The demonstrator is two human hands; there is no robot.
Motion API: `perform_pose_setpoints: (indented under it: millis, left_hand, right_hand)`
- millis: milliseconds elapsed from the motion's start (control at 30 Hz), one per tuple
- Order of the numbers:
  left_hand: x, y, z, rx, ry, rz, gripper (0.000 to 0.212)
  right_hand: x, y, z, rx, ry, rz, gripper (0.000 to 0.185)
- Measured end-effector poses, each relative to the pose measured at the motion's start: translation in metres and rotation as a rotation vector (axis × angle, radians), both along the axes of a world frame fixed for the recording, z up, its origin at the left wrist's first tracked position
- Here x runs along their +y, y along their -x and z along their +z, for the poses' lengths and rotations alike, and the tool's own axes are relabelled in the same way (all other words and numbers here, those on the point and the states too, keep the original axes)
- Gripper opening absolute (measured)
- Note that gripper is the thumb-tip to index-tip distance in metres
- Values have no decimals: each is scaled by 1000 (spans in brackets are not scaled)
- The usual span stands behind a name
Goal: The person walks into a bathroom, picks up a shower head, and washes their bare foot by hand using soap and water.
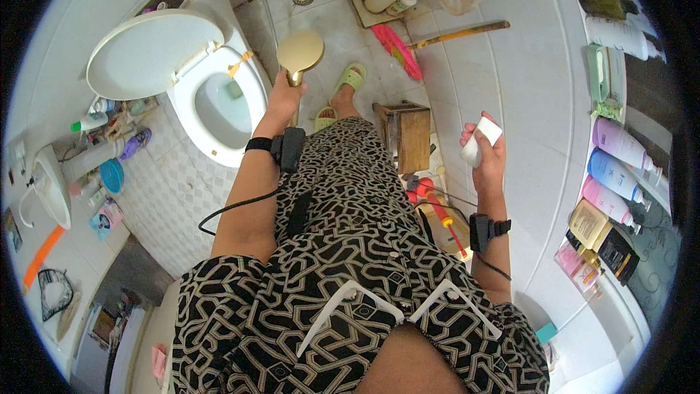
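Near the upper middle, my left hand (pixel 283 99) is closed round the handle of a gold-coloured shower head (pixel 301 50), whose round head tilts up above my fingers. To its left stands a white toilet (pixel 188 104) with its lid raised and seat down; something pale green lies in the bowl. On the right, beside the tiled wall, my right hand (pixel 485 143) grips a small white block-like object (pixel 480 141), whose exact kind I cannot tell. A black device is strapped to each wrist. My feet are in light green slippers (pixel 351 77).
A wooden stool (pixel 407 137) and a yellow basin (pixel 448 227) with tools stand between my body and the right wall. A pink brush head (pixel 396 52) lies ahead. Bottles (pixel 607 158) line the right shelf; a washbasin (pixel 52 189) is at far left.
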State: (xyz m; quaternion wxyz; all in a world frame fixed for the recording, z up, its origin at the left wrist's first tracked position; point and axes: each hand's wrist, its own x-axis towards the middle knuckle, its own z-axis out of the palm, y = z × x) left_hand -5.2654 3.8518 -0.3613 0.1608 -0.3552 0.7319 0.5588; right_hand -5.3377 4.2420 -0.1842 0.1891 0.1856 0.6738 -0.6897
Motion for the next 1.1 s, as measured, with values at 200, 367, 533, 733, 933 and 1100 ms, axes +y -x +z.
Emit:
perform_pose_setpoints:
  millis: [200, 367, 533, 733, 933, 1100]
  left_hand:
    - [9, 23, 29, 11, 46, -38, 54]
    - [11, 27, 27, 74, 74, -41, 54]
    - [16, 36, 41, 37, 68, -41, 54]
    - [17, 37, 51, 20, 70, -50, 51]
    - [15, 31, 27, 80, 65, -95, 50]
    - [17, 31, 33, 84, 76, -119, 55]
  right_hand:
    - [6, -6, -1, 9, 14, -13, 43]
    - [5, -8, 0, 9, -22, -29, 43]
    - [5, -8, 0, 20, -26, -16, 43]
    - [0, -6, 5, 11, -42, -9, 44]
    - [-2, -3, 9, 55, -34, -15, 44]
    - [-2, -16, 21, 44, -86, -60, 45]
